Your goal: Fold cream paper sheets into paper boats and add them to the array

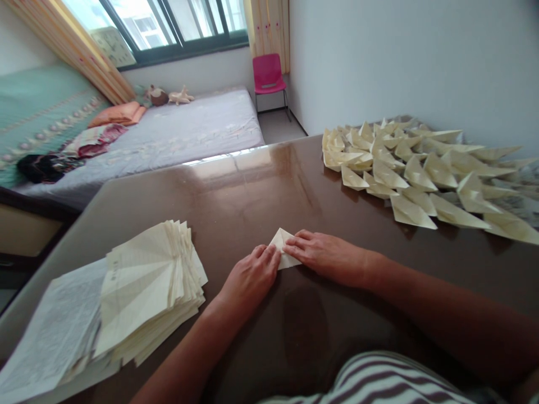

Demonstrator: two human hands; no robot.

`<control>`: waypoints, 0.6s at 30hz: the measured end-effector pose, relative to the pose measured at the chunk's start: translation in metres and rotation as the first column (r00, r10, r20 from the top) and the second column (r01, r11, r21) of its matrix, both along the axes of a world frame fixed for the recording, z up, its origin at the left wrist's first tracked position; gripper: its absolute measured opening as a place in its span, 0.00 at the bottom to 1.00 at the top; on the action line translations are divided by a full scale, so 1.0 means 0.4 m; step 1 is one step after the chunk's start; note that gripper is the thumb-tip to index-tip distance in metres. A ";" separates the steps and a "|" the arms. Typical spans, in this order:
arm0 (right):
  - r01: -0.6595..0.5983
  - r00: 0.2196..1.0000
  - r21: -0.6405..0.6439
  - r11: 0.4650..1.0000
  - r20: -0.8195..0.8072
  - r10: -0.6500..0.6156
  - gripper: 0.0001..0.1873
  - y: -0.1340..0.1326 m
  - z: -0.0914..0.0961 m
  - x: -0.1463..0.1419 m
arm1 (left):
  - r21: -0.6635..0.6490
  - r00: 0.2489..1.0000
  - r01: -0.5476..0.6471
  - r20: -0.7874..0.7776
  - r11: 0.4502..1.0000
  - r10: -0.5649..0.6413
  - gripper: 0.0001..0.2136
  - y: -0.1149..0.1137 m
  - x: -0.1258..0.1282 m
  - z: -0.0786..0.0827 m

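Observation:
A small folded piece of cream paper [281, 240] lies on the glossy brown table [236, 191], partly covered by both hands. My left hand [251, 276] presses on its left side with the fingers laid flat and close together. My right hand [326, 255] lies flat over its right side, fingers stretched out towards the left. Only a pointed tip and a lower corner of the paper show between the fingers.
A fanned stack of creased cream sheets [147, 292] lies at the left on printed pages [46, 331]. Several folded paper boats [421, 174] are heaped at the right. Beyond the table are a bed [177, 134], a pink chair [268, 76] and a window [168, 22].

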State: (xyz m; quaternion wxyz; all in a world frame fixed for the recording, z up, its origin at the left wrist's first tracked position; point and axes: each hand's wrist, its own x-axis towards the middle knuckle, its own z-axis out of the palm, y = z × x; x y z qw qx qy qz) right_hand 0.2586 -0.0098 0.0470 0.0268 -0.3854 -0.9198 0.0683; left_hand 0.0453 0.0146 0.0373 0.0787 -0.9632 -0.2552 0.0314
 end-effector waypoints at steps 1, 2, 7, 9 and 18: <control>0.000 1.000 0.006 1.000 0.007 0.000 0.16 -0.002 0.001 0.000 | -0.005 1.000 0.001 0.021 1.000 0.000 0.14 0.000 0.000 0.001; -0.002 1.000 0.012 1.000 0.020 0.001 0.15 -0.003 0.004 0.000 | -0.014 0.999 -0.002 0.038 1.000 0.002 0.13 0.000 -0.001 0.002; -0.001 0.984 0.018 1.000 0.178 -0.002 0.10 -0.007 0.020 0.001 | -0.056 0.998 -0.022 0.058 0.998 0.025 0.10 -0.003 0.000 0.011; 0.006 0.980 0.013 1.000 0.197 -0.008 0.10 -0.004 0.021 0.003 | -0.061 0.998 -0.018 0.065 0.998 0.022 0.09 -0.004 0.001 0.013; -0.062 0.997 -0.089 0.994 0.032 0.065 0.07 0.032 0.020 0.047 | -0.102 0.991 0.011 0.135 0.995 0.003 0.12 0.004 0.001 0.003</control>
